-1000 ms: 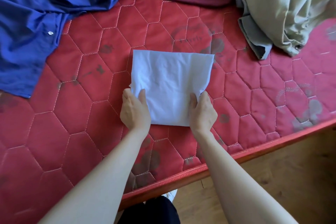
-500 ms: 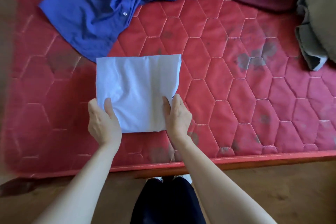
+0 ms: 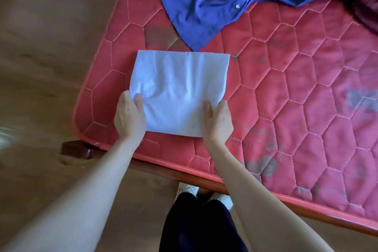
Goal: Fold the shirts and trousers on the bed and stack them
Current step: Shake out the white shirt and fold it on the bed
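Head view: left hand [image 3: 129,115], right hand [image 3: 218,119] pinch folded white garment [image 3: 180,92] on mattress [image 3: 286,88].

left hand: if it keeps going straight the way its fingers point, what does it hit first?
Apart from the folded white garment that the left hand already grips, probably the blue shirt on the mattress beyond it; the hem sits just past the far edge. Depth is unclear.

Fingers of both hands under the folded white garment [image 3: 180,92]; blue shirt [image 3: 225,0] cropped above.
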`<state>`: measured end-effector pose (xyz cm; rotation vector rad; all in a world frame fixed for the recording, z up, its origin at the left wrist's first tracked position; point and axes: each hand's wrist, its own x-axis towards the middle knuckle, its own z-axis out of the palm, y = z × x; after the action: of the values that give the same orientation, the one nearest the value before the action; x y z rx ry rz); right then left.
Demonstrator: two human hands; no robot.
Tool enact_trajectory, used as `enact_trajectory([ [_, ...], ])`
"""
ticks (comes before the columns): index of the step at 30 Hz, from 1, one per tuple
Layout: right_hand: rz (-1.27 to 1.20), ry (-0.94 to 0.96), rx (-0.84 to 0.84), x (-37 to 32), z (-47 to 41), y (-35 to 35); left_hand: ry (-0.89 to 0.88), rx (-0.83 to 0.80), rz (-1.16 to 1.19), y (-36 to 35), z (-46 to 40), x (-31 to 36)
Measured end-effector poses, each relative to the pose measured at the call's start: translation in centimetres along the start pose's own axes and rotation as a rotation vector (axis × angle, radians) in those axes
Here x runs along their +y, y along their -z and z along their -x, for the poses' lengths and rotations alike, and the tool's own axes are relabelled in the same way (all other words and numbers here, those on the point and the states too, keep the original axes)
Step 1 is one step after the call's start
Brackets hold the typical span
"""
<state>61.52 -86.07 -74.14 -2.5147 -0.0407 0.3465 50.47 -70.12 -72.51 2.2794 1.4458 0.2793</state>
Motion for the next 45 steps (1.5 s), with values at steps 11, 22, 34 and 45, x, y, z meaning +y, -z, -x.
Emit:
enact_trajectory([
  [11, 0.339, 0.608, -0.128, -3.5, -0.3, -2.6, -0.683, -0.161, -0.322, -1.5, -1.0, 2.7],
  [22, 0.588, 0.279, -0.099, 2.3, -3.6, 0.0, -0.318, -0.256, -0.357, -1.9, -1.9, 0.2],
  [34, 0.576, 0.687, -0.225, -4.8, -8.1, -3.6, -0.651, -0.299, -0.362, -6.1, -6.2, 5.6],
  [45, 0.575, 0.428, -0.204, -2.1, -10.5, 0.8, -0.578, -0.369, -0.421, -5.4, -7.8, 6.8],
])
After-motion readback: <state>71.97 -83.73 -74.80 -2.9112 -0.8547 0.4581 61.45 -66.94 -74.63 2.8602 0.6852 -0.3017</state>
